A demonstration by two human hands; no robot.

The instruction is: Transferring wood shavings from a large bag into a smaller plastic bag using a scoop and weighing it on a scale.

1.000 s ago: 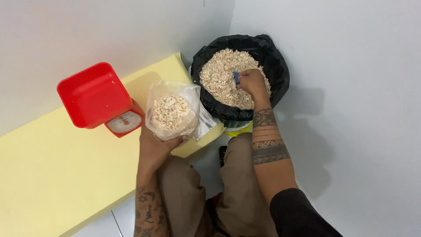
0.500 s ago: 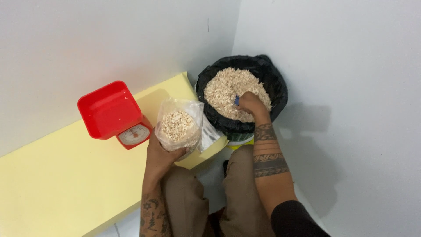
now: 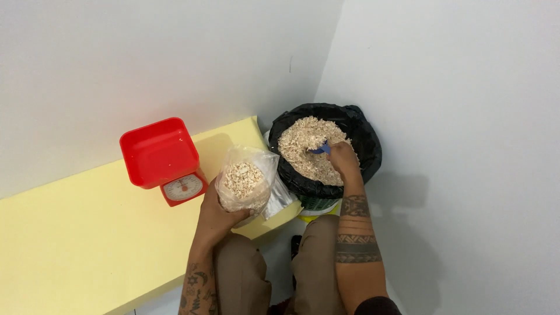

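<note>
My left hand (image 3: 217,217) grips a clear plastic bag (image 3: 246,182) partly filled with pale wood shavings, held open above the edge of the yellow table (image 3: 87,233). My right hand (image 3: 343,160) reaches into a bucket lined with a black bag (image 3: 364,137) that is full of the same shavings (image 3: 300,143). That hand holds a small blue scoop (image 3: 321,149), pushed into the shavings and mostly hidden by the fingers.
A red kitchen scale (image 3: 162,157) with a red tray stands on the table just left of the plastic bag. White walls meet in a corner behind the bucket. My knees are below, between table and bucket.
The view has shifted, so everything sits further right and lower. My right hand stays in the bucket with the scoop, dug a little deeper. The bag stays in my left hand.
</note>
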